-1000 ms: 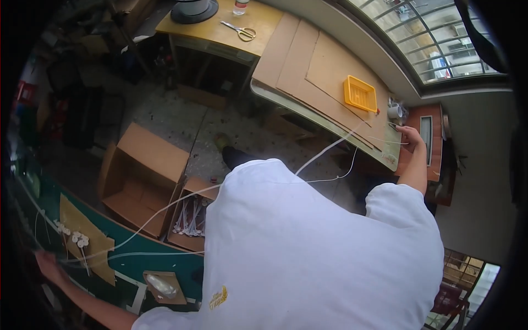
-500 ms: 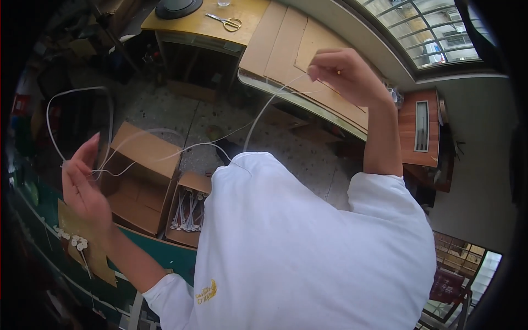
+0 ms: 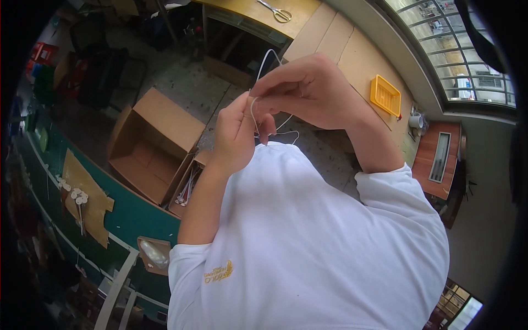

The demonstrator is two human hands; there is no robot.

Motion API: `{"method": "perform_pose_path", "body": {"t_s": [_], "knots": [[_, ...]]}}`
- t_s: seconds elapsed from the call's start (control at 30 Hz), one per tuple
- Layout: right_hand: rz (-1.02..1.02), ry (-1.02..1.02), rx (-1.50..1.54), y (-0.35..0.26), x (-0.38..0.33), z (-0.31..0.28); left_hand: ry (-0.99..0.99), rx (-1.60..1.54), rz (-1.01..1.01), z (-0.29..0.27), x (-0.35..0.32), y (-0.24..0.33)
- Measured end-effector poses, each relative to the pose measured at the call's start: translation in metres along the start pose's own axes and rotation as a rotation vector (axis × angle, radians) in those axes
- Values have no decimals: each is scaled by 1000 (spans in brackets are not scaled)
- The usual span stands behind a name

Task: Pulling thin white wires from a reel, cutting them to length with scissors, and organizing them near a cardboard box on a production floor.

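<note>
My left hand (image 3: 235, 135) and my right hand (image 3: 308, 91) are together in front of my chest, fingertips nearly meeting. Between them runs a thin white cord (image 3: 263, 63), which both sets of fingers pinch. One loop of it rises above the hands, and another slack length (image 3: 297, 133) curls below my right hand beside the white shirt. The fingers partly cover the point where the cord is gripped, so its ends cannot be made out.
Left of my hands stands an open cardboard box (image 3: 179, 118), beside a smaller box holding white strips (image 3: 190, 186). The green table (image 3: 129, 212) bears brown paper (image 3: 99, 203) with white round pieces. Far right, a yellow basket (image 3: 385, 96) rests on cardboard; scissors (image 3: 281, 15) lie beyond.
My hands were wide apart with the cord strung between them; now they have come together at the middle, the left moving right and the right moving down and left. The view has shifted.
</note>
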State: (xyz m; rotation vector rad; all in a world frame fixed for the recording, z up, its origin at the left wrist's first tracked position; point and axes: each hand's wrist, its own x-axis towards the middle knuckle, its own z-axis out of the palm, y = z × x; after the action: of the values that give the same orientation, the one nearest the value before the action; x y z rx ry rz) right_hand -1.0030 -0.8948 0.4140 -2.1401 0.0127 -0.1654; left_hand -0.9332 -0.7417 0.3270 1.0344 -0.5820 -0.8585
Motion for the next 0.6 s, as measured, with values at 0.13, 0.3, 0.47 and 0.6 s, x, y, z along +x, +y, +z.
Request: {"method": "perform_pose_path", "body": {"t_s": [0.13, 0.3, 0.47, 0.6], "knots": [[42, 31, 195, 4, -7, 6, -62, 50, -87, -9, -6, -10], [-42, 179, -76, 10, -1, 25, 69, -73, -45, -15, -12, -5], [-32, 227, -257, 17, -8, 28, 343, 776, 208, -33, -7, -15], [2, 210, -203, 22, -14, 29, 288, 622, 27, -58, -9, -23]]}}
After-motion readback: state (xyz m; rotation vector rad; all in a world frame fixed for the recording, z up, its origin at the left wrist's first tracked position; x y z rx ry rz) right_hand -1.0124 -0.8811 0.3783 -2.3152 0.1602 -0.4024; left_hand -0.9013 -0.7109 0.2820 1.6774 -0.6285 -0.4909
